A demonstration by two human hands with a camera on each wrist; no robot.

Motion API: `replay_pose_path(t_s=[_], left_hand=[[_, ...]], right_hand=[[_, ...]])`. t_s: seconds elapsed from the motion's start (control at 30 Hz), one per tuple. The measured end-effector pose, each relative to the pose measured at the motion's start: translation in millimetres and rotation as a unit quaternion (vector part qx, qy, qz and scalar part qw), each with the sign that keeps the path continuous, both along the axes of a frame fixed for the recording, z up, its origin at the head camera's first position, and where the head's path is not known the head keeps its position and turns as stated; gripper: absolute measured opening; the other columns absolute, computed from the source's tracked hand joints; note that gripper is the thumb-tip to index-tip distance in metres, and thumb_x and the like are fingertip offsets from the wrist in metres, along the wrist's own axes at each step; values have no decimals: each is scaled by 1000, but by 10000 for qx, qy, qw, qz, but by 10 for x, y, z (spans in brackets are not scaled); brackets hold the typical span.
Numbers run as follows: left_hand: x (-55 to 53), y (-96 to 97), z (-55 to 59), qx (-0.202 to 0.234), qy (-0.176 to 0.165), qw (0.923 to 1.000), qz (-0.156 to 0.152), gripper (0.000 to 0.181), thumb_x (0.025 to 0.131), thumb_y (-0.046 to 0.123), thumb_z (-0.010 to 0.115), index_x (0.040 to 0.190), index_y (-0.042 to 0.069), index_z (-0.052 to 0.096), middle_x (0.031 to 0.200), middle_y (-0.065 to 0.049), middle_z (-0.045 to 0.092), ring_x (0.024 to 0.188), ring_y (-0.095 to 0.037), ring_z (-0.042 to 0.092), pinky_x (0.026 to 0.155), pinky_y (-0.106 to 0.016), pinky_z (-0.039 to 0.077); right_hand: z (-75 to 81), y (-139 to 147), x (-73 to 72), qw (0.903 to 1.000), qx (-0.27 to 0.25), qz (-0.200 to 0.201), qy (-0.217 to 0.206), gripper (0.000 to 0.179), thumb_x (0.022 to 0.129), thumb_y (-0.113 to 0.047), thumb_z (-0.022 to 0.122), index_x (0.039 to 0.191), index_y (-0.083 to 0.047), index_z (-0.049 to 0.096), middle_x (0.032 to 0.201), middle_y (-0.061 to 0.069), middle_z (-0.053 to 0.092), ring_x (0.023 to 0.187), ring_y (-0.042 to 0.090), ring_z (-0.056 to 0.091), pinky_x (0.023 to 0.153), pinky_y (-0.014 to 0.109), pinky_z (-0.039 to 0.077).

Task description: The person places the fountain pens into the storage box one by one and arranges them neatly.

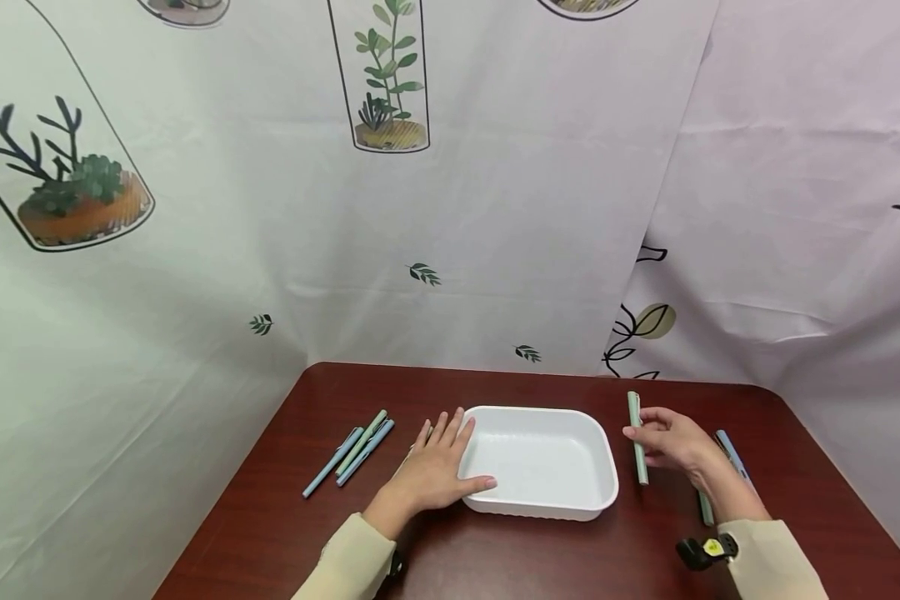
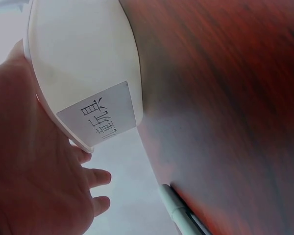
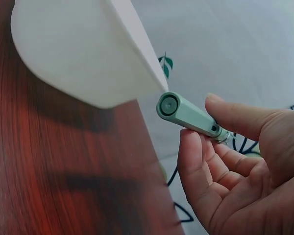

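A white rectangular tray [image 1: 537, 507] stands on the dark red table. My left hand [image 1: 437, 468] rests on its left rim with the fingers spread straight; the left wrist view shows a printed label [image 2: 100, 112] on the tray's side. To the right of the tray, my right hand [image 1: 671, 440] pinches a light green pen [image 1: 637, 437] between thumb and fingers, raised above the table. In the right wrist view the end of the green pen [image 3: 186, 113] points toward the tray wall [image 3: 83, 54].
Left of the tray lie a blue pen [image 1: 333, 463], a green pen [image 1: 362, 443] and another blue pen [image 1: 365, 452]. One more pen is partly hidden behind my left hand. By my right wrist lie a blue pen [image 1: 733, 455] and a green pen [image 1: 706, 507]. A printed cloth [image 1: 495, 208] hangs behind.
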State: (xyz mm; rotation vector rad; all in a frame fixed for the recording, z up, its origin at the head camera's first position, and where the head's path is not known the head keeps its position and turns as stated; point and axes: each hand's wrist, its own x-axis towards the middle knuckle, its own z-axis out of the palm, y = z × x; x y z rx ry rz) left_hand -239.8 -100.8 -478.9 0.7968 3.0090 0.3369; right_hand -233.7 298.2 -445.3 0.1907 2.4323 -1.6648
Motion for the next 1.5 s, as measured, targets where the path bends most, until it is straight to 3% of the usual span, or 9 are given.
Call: replay_pose_path(t_s=[0.73,1.1,1.5], left_hand=[[-10,3,-3,-69,5,10000,25,103,88,82,45,163,14,23,169,-14,15,154,-38,18,123,-57,14],[-9,16,3,-113,14,9999,9,103,88,82,45,163,14,22,169,-14,15,154,-38,18,123,-57,14],[20,18,24,-75,-39,10000,18,104,88,82,46,163,15,22,169,-14,15,154,-37,18,123,-57,13]], right_hand=[[87,-438,42,9991,132,107,380,61,94,-19,74,138,12,45,98,13,66,77,17,67,66,37,62],[113,-644,75,9992,214,36,329,56,92,-16,75,136,6,49,97,15,64,74,18,62,64,35,60],[108,-852,89,9993,157,56,339,63,89,-17,79,140,3,48,99,15,61,80,21,62,65,39,61]])
